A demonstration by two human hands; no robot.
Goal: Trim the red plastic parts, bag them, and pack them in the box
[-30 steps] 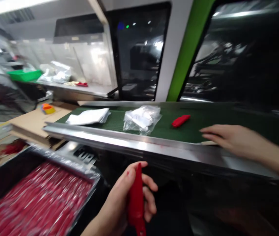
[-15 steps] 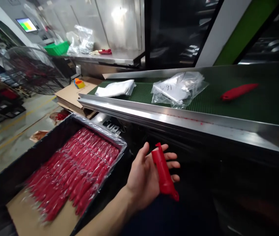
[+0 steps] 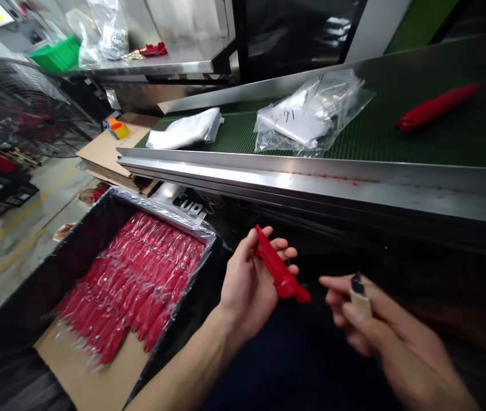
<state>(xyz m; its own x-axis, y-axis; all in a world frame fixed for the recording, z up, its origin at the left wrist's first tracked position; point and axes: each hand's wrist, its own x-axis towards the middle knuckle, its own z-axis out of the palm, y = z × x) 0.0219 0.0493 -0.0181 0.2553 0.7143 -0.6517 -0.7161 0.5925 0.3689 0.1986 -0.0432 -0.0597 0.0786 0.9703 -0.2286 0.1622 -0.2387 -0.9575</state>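
Observation:
A red plastic part lies across the palm of my left hand, its upper end between thumb and fingers. To the right, my right hand grips a small beige tool with a dark tip, apart from the red part. Left of my left hand, a dark lined box holds rows of red parts in clear wrap. Another red part rests on the green conveyor belt.
On the belt lie a white packet and a clear bag with a marked label. The conveyor's metal edge runs beyond my hands. Further back are stacked cardboard, a fan and a green bin.
My right hand has come into view with the small tool. The red part has turned in my left hand, whose thumb and fingers have closed in around it. The view has shifted.

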